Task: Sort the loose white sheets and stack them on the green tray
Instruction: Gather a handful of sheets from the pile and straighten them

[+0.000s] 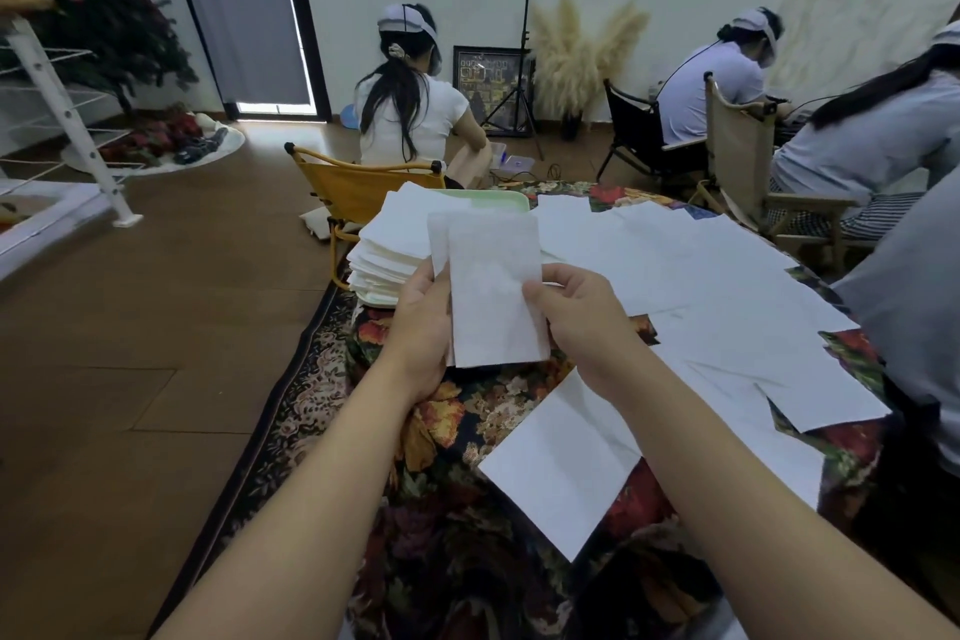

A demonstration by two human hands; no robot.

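Sheets (491, 286) pinched upright between your left hand (423, 322) and right hand (576, 312), blocking part of the stack (387, 244) on the green tray (498, 200). Loose sheets (701, 276) cover the floral cloth (467, 431) to your right.

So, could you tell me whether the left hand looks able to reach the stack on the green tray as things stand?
Probably yes. The left hand is just short of the stack on the green tray, with nothing between them. It is gripping the sheets together with the right hand, though, so they would travel along.
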